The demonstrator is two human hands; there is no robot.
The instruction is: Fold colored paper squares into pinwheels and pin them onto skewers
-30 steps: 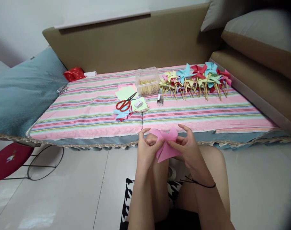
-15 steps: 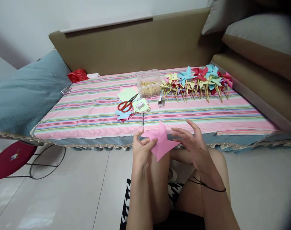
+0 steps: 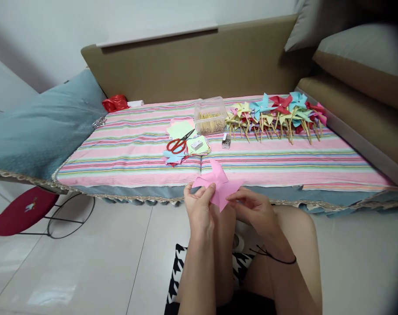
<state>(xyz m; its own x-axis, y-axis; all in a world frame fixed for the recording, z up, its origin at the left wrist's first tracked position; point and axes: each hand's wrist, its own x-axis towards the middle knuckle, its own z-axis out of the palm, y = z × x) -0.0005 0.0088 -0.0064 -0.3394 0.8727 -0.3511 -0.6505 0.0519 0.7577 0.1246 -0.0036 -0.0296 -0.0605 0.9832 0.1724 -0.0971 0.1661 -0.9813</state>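
A pink paper pinwheel (image 3: 223, 189) with folded blades is held up over my knees, in front of the couch edge. My left hand (image 3: 200, 203) pinches it near the centre, thumb on top. At its lower right blade, my right hand (image 3: 253, 209) has its fingertips closed on the paper's edge. No stick shows on this pinwheel. Beyond it lie red-handled scissors (image 3: 179, 142) across paper sheets, a small white box (image 3: 197, 145) on a stack of coloured paper (image 3: 204, 152), and an opened little box of pins (image 3: 226, 141).
A clear plastic box (image 3: 210, 116) of thin sticks stands at the back. Many finished pinwheels (image 3: 277, 113) on sticks lie to its right. A red bag (image 3: 115, 103) is at the far left. A red round stool (image 3: 28, 210) stands on the floor at left.
My right hand, open and apart from the paper before, has come in and closed on the lower right blade. The pinwheel is turned slightly, with its upper blade folded further toward the centre.
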